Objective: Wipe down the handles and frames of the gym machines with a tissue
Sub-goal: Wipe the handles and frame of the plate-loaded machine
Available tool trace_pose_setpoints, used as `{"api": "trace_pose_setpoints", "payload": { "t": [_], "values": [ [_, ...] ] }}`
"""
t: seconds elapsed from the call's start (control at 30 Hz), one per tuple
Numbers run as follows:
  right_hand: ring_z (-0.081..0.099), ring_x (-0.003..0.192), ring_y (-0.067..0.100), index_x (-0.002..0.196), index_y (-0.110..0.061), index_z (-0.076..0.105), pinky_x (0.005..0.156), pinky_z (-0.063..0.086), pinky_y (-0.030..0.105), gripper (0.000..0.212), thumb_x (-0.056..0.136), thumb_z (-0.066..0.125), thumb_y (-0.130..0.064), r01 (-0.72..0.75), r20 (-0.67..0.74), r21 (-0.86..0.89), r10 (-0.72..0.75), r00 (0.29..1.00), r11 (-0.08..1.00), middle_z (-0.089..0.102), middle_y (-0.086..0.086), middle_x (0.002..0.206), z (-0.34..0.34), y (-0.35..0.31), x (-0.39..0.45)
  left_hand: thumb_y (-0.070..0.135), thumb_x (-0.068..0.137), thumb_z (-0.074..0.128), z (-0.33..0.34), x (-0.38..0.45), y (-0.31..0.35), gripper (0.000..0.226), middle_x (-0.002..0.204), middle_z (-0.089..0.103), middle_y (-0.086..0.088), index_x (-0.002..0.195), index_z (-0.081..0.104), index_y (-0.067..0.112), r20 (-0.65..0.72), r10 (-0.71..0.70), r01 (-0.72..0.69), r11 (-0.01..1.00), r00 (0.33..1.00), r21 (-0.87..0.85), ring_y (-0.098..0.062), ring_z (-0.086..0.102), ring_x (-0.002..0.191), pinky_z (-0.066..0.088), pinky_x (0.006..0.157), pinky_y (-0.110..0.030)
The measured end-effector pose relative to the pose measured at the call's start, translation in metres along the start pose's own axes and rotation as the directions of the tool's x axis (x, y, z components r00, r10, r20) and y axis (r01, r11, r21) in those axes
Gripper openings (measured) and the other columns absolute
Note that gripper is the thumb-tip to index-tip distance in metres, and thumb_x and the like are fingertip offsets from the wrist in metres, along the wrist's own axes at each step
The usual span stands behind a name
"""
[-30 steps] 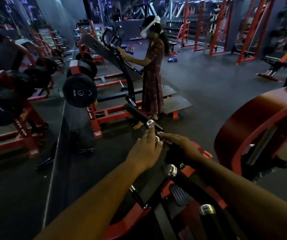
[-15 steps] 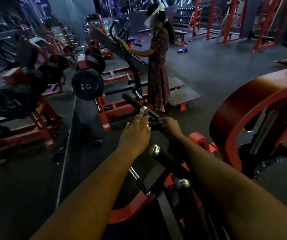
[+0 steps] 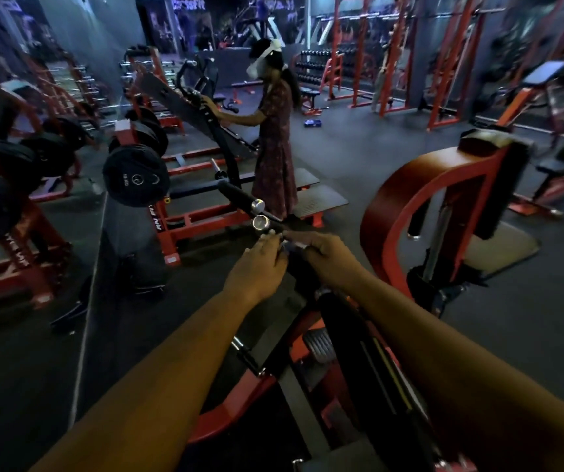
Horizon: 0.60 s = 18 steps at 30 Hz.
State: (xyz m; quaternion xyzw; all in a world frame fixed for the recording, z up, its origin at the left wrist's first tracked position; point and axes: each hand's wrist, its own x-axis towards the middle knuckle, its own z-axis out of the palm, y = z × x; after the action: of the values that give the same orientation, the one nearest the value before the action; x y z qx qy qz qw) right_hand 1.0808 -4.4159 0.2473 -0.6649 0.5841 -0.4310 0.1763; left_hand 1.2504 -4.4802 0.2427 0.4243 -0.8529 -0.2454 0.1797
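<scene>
Both hands met at a black handle [image 3: 239, 195] of the red machine [image 3: 420, 185]. The left hand [image 3: 259, 264] lay open-fingered; the right hand [image 3: 321, 253] pinched a pale tissue [image 3: 295, 245]. In such dimness the small tissue could slip or miss patches.

two hands [image 3: 256, 267], two chrome-capped handles [image 3: 239, 195], one other person [image 3: 273, 137]

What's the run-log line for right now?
left hand: fingers by tissue | right hand: pinches tissue | handle: chrome caps just beyond hands | wipe contact: unclear
</scene>
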Motion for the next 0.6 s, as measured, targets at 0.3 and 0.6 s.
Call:
{"api": "trace_pose_setpoints", "payload": {
  "t": [0.3, 0.6],
  "values": [
    [0.07, 0.104, 0.025, 0.124, -0.014, 0.073, 0.086, 0.051, 0.03, 0.032, 0.096, 0.058, -0.013, -0.256, -0.021, -0.436, 0.274, 0.961, 0.863, 0.074, 0.01, 0.117, -0.028, 0.001, -0.089, 0.049, 0.108, 0.036, 0.02, -0.071, 0.044, 0.069, 0.172, -0.003, -0.003, 0.165, 0.01, 0.019, 0.05, 0.107, -0.112, 0.99, 0.993, 0.092, -0.018, -0.004, 0.158, 0.003, 0.127, -0.045],
    [0.063, 0.092, -0.015, 0.111, -0.016, 0.07, 0.08, 0.049, 0.014, 0.031, 0.098, 0.048, 0.003, -0.173, -0.26, -0.044, 0.156, 0.953, 0.984, 0.067, -0.019, 0.099, -0.012, -0.045, -0.225, 0.032, 0.111, 0.037, 0.083, -0.134, 0.1, 0.051, 0.171, 0.012, -0.001, 0.16, 0.032, 0.018, 0.056, 0.202, -0.191, 0.97, 0.978, -0.153, -0.014, -0.003, 0.158, 0.001, 0.128, -0.042]
  ]
}}
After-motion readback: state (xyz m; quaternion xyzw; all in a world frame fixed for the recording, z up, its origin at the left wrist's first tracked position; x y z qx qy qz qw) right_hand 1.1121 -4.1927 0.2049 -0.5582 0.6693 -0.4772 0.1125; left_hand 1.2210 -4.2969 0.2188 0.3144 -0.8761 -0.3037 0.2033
